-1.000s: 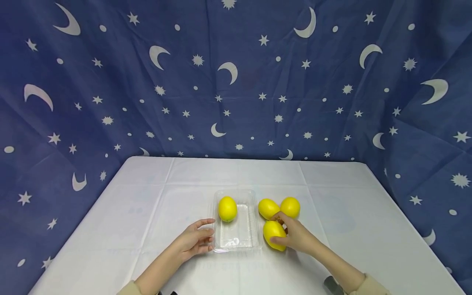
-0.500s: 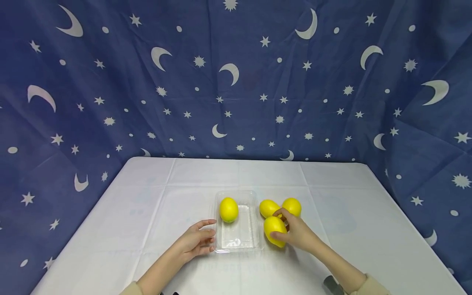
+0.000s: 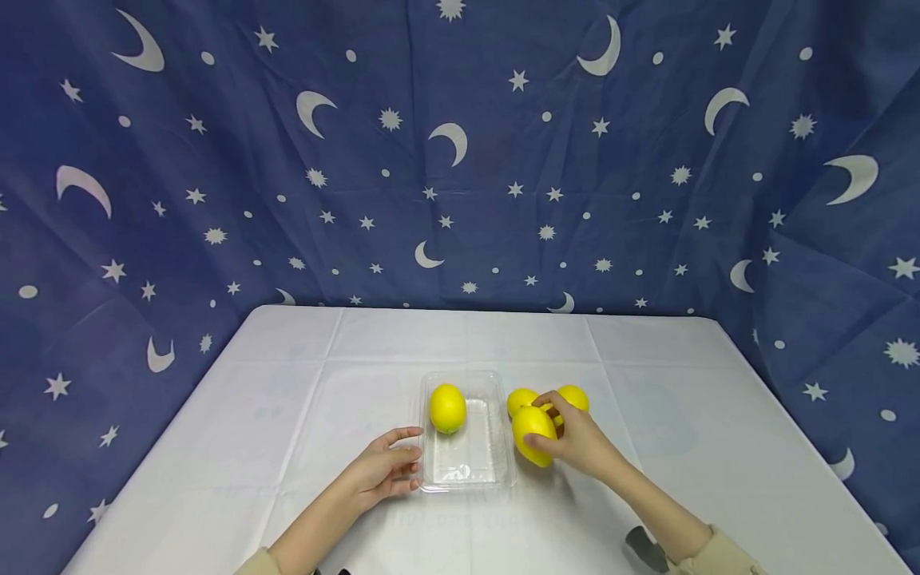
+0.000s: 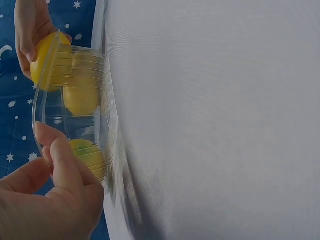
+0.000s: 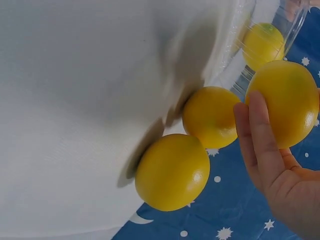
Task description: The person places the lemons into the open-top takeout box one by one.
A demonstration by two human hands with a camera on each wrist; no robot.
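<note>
My right hand (image 3: 571,439) grips a yellow lemon (image 3: 533,432) just right of a clear plastic tray (image 3: 467,479); it shows a little off the white table in the right wrist view, where the same lemon (image 5: 285,102) lies against my fingers (image 5: 260,140). Two more lemons (image 3: 519,397) (image 3: 576,394) lie on the table behind it. Another lemon (image 3: 447,407) sits in the tray's far end. My left hand (image 3: 384,469) rests at the tray's near left corner, loosely curved fingers (image 4: 57,155) touching its wall (image 4: 75,75).
The white table (image 3: 287,415) runs wide to both sides and to the back. A blue cloth (image 3: 460,160) with moons and stars hangs behind it and at both sides. A dark object (image 3: 642,547) lies under my right forearm.
My right hand has raised the gripped lemon off the table and brought it a little farther back, in front of the two loose lemons. The left hand and tray have stayed put.
</note>
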